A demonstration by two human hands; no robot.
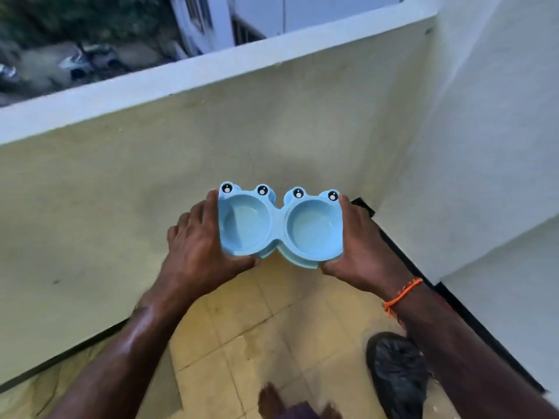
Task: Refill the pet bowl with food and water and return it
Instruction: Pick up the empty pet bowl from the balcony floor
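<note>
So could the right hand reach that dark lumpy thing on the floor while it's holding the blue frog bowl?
Probably not right now. The right hand is gripping one end of the blue frog bowl, with the left hand on the other. The dark thing lies on the tiled floor, well below. Nothing blocks it.

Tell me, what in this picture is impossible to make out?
Head view only:
- Underside of the blue double pet bowl: faces away from the camera.
- Fingers of the left hand and right hand: curled under the bowl's ends.
- Dark object on the floor: blurred, partly behind the right forearm; cannot say what it is.
- Street below the parapet: blurred, cut off by the top edge.
- Bare foot: cut off by the bottom edge.
</note>
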